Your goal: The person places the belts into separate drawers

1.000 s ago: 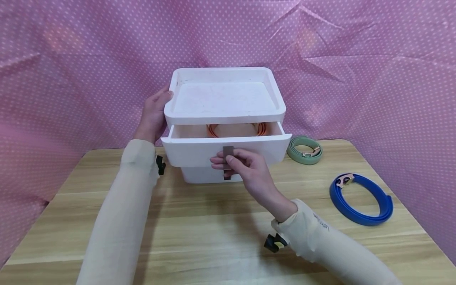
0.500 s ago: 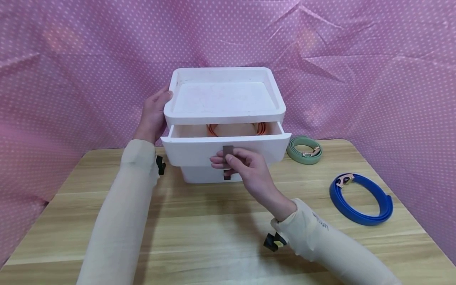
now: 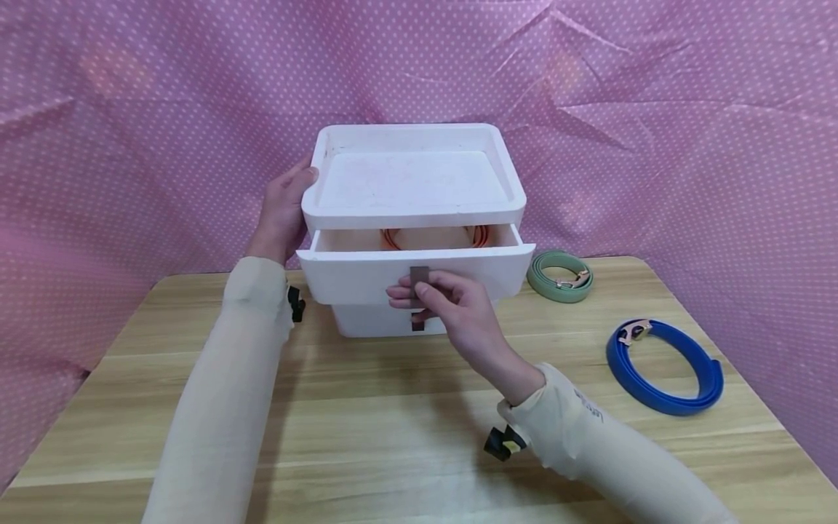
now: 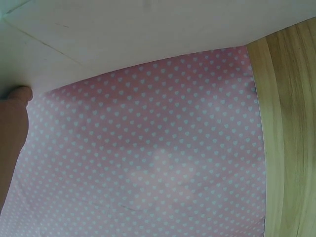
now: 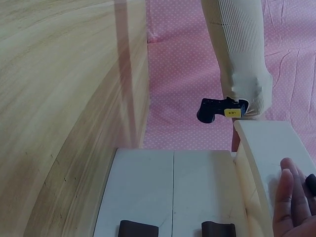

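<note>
A white drawer cabinet (image 3: 409, 182) stands at the back of the table, its top drawer (image 3: 353, 273) pulled partway out. Inside that drawer lies a coiled orange belt (image 3: 481, 236), partly hidden under the cabinet's top. My right hand (image 3: 458, 302) pinches the drawer's brown tab handle (image 3: 419, 276) between thumb and fingers. In the right wrist view, fingers (image 5: 291, 197) lie along the drawer front. My left hand (image 3: 281, 207) holds the cabinet's left side, thumb at the top rim; its other fingers are mostly hidden. The left wrist view shows its thumb (image 4: 22, 94) at the white edge.
A coiled green belt (image 3: 553, 291) lies right of the cabinet, and a blue belt (image 3: 661, 400) with a gold buckle sits nearer the right edge. Lower drawers with brown handles (image 5: 138, 229) stay in. Pink dotted cloth (image 3: 419, 65) hangs behind the wooden table (image 3: 366, 437).
The top drawer and my right hand have shifted very slightly back toward the cabinet. My left hand and the belts have stayed in place.
</note>
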Tool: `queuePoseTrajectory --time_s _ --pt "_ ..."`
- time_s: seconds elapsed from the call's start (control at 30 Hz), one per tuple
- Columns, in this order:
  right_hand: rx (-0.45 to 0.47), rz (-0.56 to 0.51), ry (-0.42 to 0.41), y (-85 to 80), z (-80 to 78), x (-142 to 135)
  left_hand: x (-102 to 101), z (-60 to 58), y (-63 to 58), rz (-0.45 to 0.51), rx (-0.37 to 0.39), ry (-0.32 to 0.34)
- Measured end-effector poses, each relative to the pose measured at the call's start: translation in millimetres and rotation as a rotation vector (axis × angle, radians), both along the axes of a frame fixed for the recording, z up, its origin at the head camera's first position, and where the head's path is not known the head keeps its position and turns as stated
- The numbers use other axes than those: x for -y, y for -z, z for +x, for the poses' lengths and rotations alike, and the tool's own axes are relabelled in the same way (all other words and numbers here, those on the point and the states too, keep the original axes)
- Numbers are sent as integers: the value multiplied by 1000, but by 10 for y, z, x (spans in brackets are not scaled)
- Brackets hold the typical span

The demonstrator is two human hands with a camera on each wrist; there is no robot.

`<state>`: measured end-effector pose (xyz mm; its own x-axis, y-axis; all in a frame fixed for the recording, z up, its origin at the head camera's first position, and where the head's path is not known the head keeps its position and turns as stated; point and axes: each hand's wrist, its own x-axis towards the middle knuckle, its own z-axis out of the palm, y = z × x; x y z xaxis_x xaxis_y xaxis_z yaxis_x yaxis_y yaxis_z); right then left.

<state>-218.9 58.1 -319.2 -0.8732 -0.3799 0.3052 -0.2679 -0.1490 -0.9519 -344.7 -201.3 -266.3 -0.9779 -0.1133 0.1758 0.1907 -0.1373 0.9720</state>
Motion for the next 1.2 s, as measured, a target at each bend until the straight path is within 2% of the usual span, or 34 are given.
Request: queuePoseTrajectory --time_s 1.2 --pt "-12 -18 -10 -7 -64 1 -12 -24 10 49 -5 3"
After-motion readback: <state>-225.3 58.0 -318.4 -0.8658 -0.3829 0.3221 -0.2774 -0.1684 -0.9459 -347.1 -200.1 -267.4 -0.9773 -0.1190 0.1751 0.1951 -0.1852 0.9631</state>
